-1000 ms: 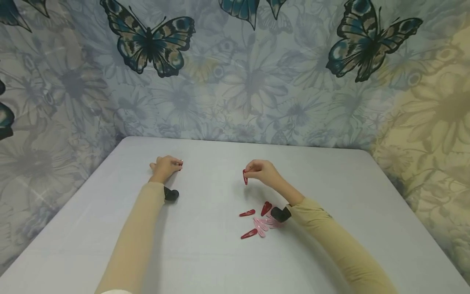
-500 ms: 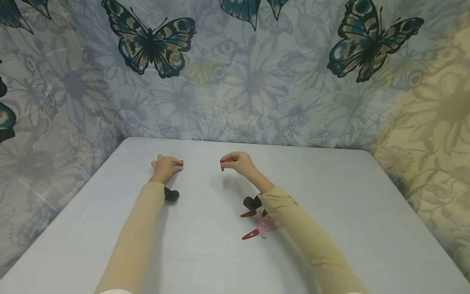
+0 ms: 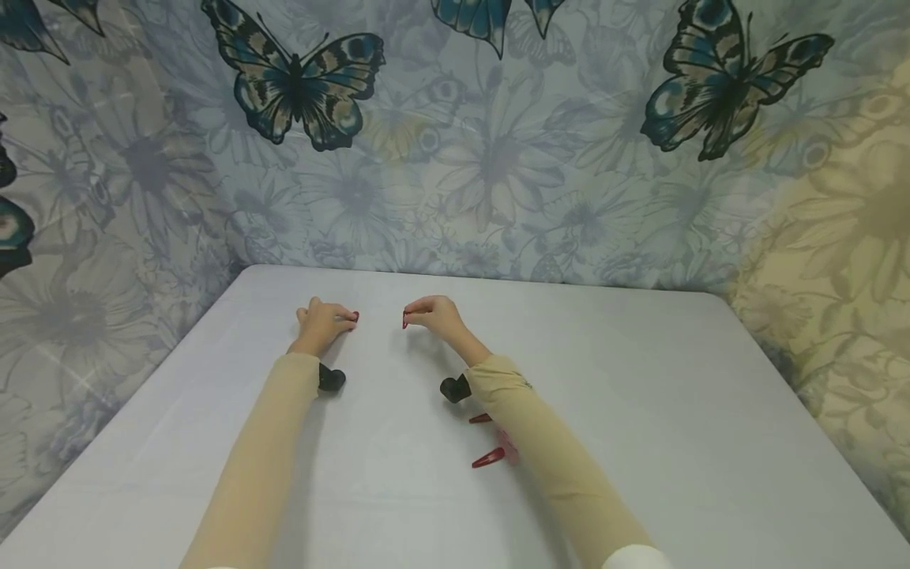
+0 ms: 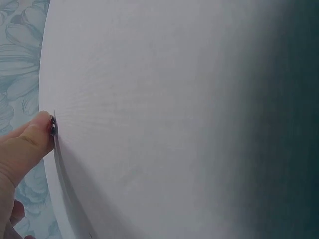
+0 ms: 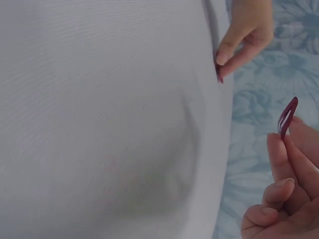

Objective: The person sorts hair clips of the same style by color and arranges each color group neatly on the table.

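At the far side of the white table, my left hand (image 3: 323,325) pinches a red hair clip (image 3: 356,316) between thumb and fingers. Only a small part of that clip shows in the left wrist view. Across a short gap to its right, my right hand (image 3: 439,318) holds up another red hair clip (image 5: 287,117) by its end, apart from the tabletop. Its slotted snap shape shows in the right wrist view, with the left hand (image 5: 249,37) beyond it. Nearer the body lie a red clip (image 3: 488,457) and a second red clip (image 3: 480,418), partly covered by the right sleeve.
Pink hair clips (image 3: 508,447) lie beside the red ones, mostly hidden under the right forearm. A white cloth covers the table (image 3: 384,474). Behind it rises a wall (image 3: 490,197) with butterfly and flower patterns. A black device (image 3: 455,388) sits on the right wrist.
My right hand has carried its red hair clip leftward, close to the left hand. The right forearm now covers more of the loose clips. My left hand stays almost still.
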Demonstrator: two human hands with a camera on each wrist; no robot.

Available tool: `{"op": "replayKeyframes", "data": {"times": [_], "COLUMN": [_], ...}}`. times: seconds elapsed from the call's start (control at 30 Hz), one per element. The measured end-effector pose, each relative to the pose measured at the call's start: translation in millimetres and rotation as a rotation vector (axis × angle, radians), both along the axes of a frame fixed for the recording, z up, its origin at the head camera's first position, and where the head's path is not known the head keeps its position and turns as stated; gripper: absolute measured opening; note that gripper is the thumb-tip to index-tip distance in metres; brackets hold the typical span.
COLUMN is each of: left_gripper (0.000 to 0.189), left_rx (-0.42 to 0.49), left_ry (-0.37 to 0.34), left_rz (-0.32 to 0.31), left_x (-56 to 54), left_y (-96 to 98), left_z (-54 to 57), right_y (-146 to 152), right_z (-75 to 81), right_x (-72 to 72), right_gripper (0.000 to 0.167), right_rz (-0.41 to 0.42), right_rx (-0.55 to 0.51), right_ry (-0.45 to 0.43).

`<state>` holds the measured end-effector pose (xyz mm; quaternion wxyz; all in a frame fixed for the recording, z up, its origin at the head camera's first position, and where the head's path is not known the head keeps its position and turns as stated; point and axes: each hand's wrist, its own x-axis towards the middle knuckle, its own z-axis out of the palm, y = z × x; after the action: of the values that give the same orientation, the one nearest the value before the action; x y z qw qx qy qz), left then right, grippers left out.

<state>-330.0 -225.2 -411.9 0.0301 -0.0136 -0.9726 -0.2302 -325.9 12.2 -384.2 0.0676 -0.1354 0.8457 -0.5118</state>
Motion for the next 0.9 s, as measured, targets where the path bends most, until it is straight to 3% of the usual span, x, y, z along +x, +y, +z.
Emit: {"op": "replayKeyframes", "data": {"times": [0.3,0.6,0.73,0.83,0.9], "left_gripper": [0.030,0.031,0.031,0.031,0.030], "left_rx": [-0.009,-0.053,-0.049,-0.044,-0.046], "left_ry": [-0.019,-0.063,-0.072,-0.065,-0.058], "left_rz": [0.015,0.012,0.014,0.020,0.023], "left_x": [-1.9,-7.5,-9.0,-9.3,-9.1], "left_y": [-2.2,-0.6,-0.5,-1.6,-1.7], "left_z": [-0.4,0.4,-0.4,-2.1,-2.7], "right_y": [-27,-44,-59,-75,-82], "right_z": [-7.0,-24.7,-79.9,-133.8,-146.3], "right_x": [-9.1,-26.1,-73.5,-119.2,-128.1], "right_gripper": [0.026,0.025,0.021,0.020,0.022], "right_rz": [-0.014,-0.045,-0.077,-0.116,-0.152], "right_rx": [-0.015,-0.026,-0.013,-0.017,-0.009], "right_ry": [-0.008,-0.026,0.040,0.105,0.115]}}
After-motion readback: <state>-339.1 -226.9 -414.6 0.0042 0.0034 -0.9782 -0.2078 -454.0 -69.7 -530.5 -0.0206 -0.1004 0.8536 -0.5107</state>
